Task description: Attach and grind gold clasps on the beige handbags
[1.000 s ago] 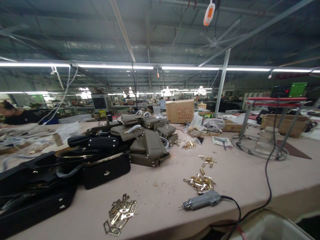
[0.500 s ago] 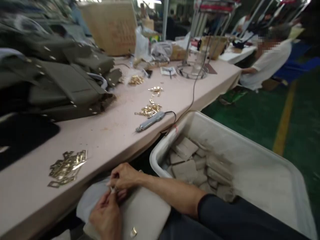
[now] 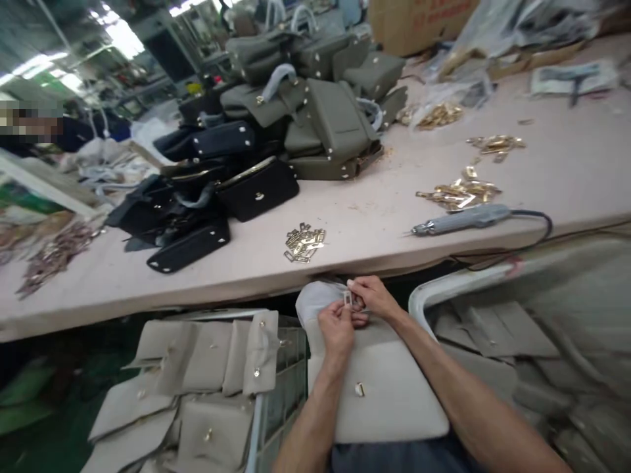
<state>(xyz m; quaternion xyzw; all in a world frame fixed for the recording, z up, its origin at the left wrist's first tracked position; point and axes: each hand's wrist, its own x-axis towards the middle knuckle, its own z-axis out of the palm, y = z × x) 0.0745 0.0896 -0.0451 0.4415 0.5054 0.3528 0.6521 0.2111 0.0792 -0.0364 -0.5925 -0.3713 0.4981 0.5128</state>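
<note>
Since the earlier frame the view has turned, and the left hand (image 3: 336, 326) and right hand (image 3: 373, 295) have shifted from lower left to lower centre. Each grip is closed on a small plate (image 3: 348, 298), near the upper end of a pale bag (image 3: 394, 394). A driver (image 3: 463, 221) lies at right on the surface (image 3: 365, 244).

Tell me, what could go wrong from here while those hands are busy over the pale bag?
The small frame in the left hand is held by the fingertips, so it might slip and drop. The pale bag seems to rest on the lap, so it could slide. The power screwdriver lies near the table's front edge; a snag on its cord might pull it off.
</note>
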